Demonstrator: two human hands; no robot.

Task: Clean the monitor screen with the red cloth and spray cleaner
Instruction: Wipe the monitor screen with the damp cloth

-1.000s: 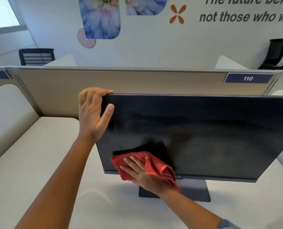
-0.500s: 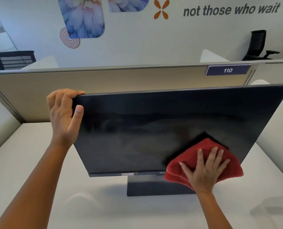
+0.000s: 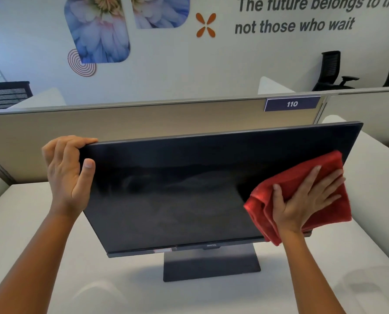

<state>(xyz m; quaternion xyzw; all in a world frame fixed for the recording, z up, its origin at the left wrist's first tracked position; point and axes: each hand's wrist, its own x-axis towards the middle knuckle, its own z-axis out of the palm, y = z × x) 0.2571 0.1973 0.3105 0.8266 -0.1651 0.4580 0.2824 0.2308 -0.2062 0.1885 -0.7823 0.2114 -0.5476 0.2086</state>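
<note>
A: Where's the red cloth (image 3: 277,201) rel. to the monitor (image 3: 189,196)?
B: At the monitor's right edge, lower half; bunched, pressed flat on the dark screen; part hangs past the edge and past the bottom bezel.
A: Right hand (image 3: 302,200)?
B: Flat on the cloth, fingers spread wide and pointing up-right, palm pushing it onto the glass; pressing, not pinching.
A: Left hand (image 3: 66,175)?
B: Clamped on the monitor's top-left corner; fingers curled over the top edge, thumb on the front by the left edge.
A: Monitor itself?
B: Tilted back on its dark stand (image 3: 211,264), which sits on the pale surface (image 3: 30,223); screen off, faint hazy smears mid-screen; tan partition (image 3: 143,121) behind it w/ a "110" tag (image 3: 292,103).
A: Spray cleaner?
B: Can't see it.
</note>
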